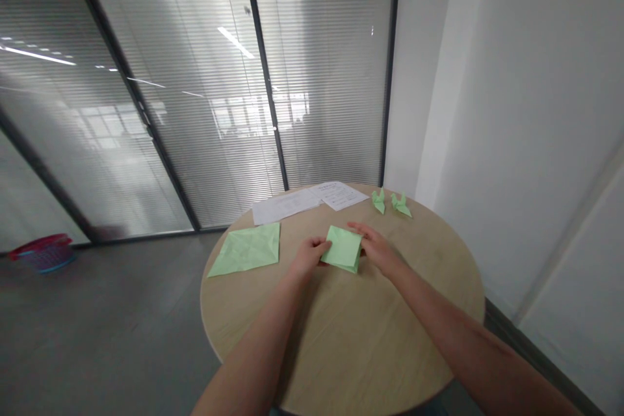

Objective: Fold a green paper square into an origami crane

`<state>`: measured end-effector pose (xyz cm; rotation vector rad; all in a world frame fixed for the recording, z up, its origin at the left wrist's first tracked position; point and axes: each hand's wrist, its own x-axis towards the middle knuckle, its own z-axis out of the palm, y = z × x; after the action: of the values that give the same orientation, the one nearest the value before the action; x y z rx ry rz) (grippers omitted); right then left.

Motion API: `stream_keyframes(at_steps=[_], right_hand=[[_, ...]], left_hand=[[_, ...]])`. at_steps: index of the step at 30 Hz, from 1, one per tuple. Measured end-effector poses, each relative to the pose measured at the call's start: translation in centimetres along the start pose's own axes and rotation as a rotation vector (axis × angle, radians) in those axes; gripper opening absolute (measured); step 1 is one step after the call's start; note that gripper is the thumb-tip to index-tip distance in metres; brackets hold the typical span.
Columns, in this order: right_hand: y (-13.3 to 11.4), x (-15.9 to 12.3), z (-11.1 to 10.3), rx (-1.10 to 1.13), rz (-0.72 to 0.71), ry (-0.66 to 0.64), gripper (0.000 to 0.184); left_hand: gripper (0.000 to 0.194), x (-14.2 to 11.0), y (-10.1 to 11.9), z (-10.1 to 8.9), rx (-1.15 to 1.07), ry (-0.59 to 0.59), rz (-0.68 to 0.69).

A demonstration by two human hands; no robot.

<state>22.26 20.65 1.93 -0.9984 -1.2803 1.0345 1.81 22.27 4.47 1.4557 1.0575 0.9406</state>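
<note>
Between my two hands is a folded square of light green paper, with loose layers showing along its lower edge. My left hand pinches its left side, thumb on top. At the right edge, my right hand grips the same paper, its index finger reaching past the far corner and some fingers hidden behind. A larger creased green sheet lies to the left of my left hand. Beyond my right hand stand two small folded green paper birds, one bird left of the other bird.
White printed sheets overlap at the far edge of the round wooden table. Behind it is a glass partition with blinds. A white wall rises on the right. A red and blue basket sits on the floor at far left.
</note>
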Motion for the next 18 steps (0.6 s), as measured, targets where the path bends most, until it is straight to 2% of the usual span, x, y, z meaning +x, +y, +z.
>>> stream_keyframes(at_steps=[4,8,12,15,18], right_hand=[[-1.0,0.0,0.0,0.355,0.225,-0.01,0.06],[-0.6,-0.1,0.1,0.353,0.246,-0.047,0.045],[0.6,-0.2,0.3,0.197,0.182,-0.102,0.03],[0.9,-0.2,0.3,0.126,0.153,-0.07,0.028],[0.7,-0.1,0.2,0.123,0.116,-0.046,0.028]], left_hand=[[0.036,0.4,-0.1,-0.2,-0.02,0.125,0.057],[0.039,0.6,-0.3,-0.2,-0.038,0.136,0.076],[0.042,0.4,-0.3,-0.1,-0.011,0.039,0.058],[0.041,0.1,-0.2,0.2,0.068,-0.112,-0.031],[0.04,-0.2,-0.2,0.6,0.136,-0.163,-0.073]])
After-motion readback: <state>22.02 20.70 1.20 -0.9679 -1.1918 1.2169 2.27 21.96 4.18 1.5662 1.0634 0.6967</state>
